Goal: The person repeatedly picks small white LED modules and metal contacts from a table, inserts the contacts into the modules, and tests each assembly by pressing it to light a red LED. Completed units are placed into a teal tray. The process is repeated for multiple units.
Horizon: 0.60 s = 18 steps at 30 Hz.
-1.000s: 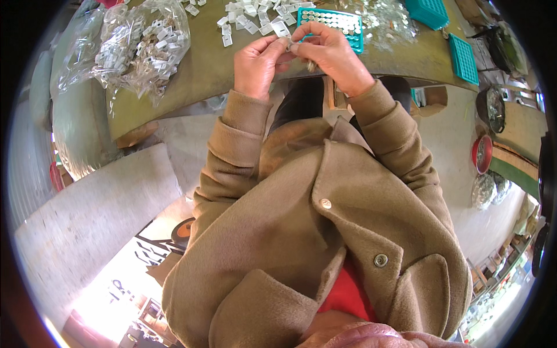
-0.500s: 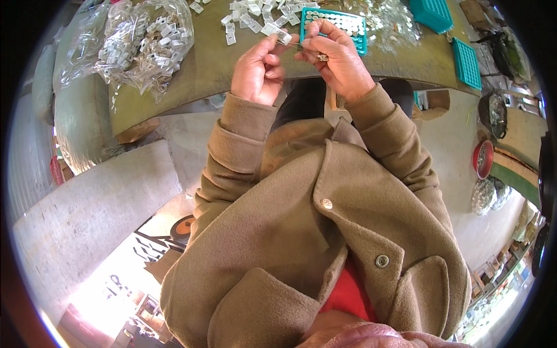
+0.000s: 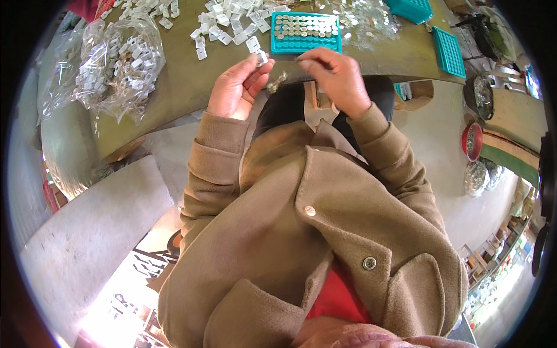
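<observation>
My left hand [image 3: 235, 90] is closed in a pinch on a small white plastic case [image 3: 261, 58], held above the near edge of the table. To its right, my right hand [image 3: 339, 78] has thumb and forefinger pressed together; whatever is between them is too small to make out. Between the two hands hangs a small, blurred, gold-coloured clump [image 3: 277, 83], and what it hangs from cannot be seen. Just beyond my hands lies a teal tray [image 3: 307, 46] with rows of round, silvery pieces. Loose white plastic cases [image 3: 223, 20] are heaped left of the tray.
An open clear plastic bag [image 3: 119, 66] of white cases sits on the table at left. Small clear pieces [image 3: 368, 23] are spread right of the tray. Two more teal trays stand farther right, one being a flat tray [image 3: 448, 52]. A red bowl [image 3: 472, 141] is beyond the table's right side.
My hands have drawn apart. The gold-coloured clump, earlier beneath my right hand, now hangs between them. The whole view has shifted, so the table's things appear farther left.
</observation>
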{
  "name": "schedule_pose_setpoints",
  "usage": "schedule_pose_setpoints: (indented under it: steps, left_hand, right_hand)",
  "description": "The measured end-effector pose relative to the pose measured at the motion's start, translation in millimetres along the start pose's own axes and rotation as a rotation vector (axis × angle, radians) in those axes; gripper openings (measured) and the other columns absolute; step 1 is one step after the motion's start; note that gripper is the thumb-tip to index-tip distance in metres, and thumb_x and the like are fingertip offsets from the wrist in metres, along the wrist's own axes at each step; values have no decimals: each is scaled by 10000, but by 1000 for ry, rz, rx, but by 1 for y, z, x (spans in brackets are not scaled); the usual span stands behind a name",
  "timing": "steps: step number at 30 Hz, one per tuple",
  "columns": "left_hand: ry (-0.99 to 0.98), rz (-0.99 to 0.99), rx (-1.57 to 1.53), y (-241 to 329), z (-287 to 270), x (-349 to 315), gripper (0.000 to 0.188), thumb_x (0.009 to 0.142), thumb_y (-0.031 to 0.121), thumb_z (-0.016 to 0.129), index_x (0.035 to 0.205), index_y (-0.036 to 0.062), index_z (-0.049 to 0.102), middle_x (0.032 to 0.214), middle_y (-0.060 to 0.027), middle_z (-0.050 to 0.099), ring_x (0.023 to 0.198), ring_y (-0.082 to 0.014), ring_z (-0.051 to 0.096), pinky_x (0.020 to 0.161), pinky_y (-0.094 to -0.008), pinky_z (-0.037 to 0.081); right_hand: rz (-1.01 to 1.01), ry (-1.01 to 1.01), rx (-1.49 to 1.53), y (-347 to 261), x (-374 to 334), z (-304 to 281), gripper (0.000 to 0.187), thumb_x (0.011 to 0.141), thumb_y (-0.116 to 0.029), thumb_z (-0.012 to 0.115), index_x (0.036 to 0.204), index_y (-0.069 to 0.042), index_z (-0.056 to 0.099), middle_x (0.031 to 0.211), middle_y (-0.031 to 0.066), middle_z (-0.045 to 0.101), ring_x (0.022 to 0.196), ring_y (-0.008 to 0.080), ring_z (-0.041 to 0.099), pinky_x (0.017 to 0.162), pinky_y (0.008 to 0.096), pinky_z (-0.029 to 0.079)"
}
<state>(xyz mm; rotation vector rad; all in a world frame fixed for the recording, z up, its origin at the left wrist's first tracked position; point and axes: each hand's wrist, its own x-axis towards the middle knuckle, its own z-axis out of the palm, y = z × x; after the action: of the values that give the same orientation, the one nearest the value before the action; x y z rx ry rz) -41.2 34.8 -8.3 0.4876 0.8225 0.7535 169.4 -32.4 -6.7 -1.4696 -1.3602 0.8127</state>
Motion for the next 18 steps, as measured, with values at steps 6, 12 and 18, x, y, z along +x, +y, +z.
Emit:
schedule_pose_setpoints:
  steps: [6,12,18]
  left_hand:
    - [-4,64,203,-16,6,12,182,953,93,551,1094,-18,583,1063,-143,678,907,-165,682,760,-264,589]
    - [-29,64,260,-31,19,18,134,930,55,560,1036,-17,596,992,-125,683,856,-159,679,750,-262,588]
    - [-58,8,237,-33,28,21,162,948,86,577,1070,-16,608,1012,-121,696,878,-143,687,746,-230,582]
  right_hand:
    - [-80,222,-356,21,34,-26,134,872,-153,637,940,-53,694,814,117,676,703,244,653,647,332,503]
    - [-217,254,-592,31,47,-24,81,860,-162,628,877,-94,671,849,109,641,772,344,635,667,434,502]
    - [-210,237,-645,31,40,-16,71,852,-181,634,868,-116,658,857,92,611,780,337,628,675,446,503]
